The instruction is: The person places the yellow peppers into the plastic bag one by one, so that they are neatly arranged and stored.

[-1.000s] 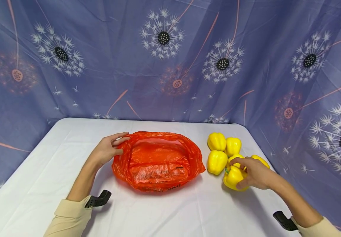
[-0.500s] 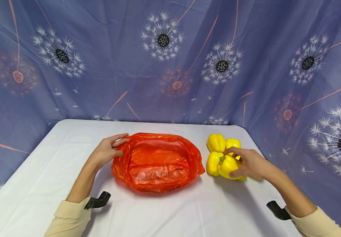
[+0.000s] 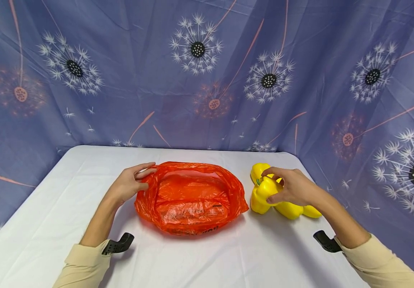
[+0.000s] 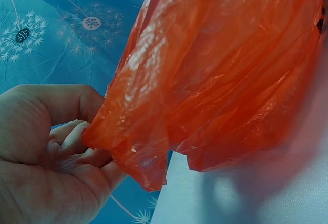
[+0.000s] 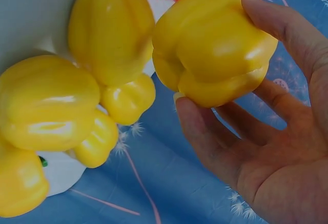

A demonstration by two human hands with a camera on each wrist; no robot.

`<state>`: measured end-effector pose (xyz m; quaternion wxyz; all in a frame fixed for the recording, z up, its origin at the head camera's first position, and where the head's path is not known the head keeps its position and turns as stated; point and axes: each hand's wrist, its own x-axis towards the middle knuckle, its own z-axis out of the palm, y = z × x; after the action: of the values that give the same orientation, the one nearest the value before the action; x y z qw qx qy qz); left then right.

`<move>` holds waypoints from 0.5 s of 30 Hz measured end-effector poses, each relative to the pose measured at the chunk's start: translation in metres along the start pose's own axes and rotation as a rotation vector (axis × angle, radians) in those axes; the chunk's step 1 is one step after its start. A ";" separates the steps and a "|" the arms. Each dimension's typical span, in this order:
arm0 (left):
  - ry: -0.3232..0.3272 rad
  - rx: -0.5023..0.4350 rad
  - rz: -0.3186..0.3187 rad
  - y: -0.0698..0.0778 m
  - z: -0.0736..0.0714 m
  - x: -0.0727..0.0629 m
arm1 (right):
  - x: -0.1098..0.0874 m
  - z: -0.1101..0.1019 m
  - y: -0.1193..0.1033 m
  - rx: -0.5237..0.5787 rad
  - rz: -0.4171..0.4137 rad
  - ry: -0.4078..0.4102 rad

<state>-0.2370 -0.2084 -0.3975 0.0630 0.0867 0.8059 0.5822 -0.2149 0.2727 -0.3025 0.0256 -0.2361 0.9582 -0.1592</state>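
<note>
A red plastic bag (image 3: 148, 206) lies on the table with its mouth spread wide, some dark print showing inside. My left hand (image 3: 127, 185) holds its left rim; in the left wrist view, the thumb and fingers of this left hand (image 4: 56, 167) pinch the crinkled edge of the bag (image 4: 230, 80). To the right of the bag, my right hand (image 3: 297, 188) grips a yellow bell pepper (image 3: 265, 190) between thumb and fingers, green stem upward. In the right wrist view this bell pepper (image 5: 215, 44) is raised beside the other peppers, its lobed bottom facing the camera.
Several more yellow bell peppers (image 3: 289, 210) sit grouped at the table's right side, partly hidden behind the right hand. The white cloth-covered table (image 3: 200, 264) ends at a blue dandelion-print curtain (image 3: 120, 80) behind and at both sides. Each wrist carries a black camera mount (image 3: 118, 244).
My right hand has carried the gripped bell pepper leftward and up over the other peppers, toward the bag. The left hand and the bag have stayed in place.
</note>
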 end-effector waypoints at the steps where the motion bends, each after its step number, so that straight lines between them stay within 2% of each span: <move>1: 0.000 0.000 -0.001 0.000 0.000 0.000 | 0.002 0.000 -0.001 0.000 -0.004 0.001; 15: -0.018 -0.002 -0.019 0.004 -0.003 0.001 | 0.032 0.001 -0.025 0.033 0.007 -0.009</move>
<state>-0.2378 -0.2096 -0.3932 0.0759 0.0843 0.8055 0.5816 -0.2322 0.2363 -0.2949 0.0342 -0.2328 0.9563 -0.1738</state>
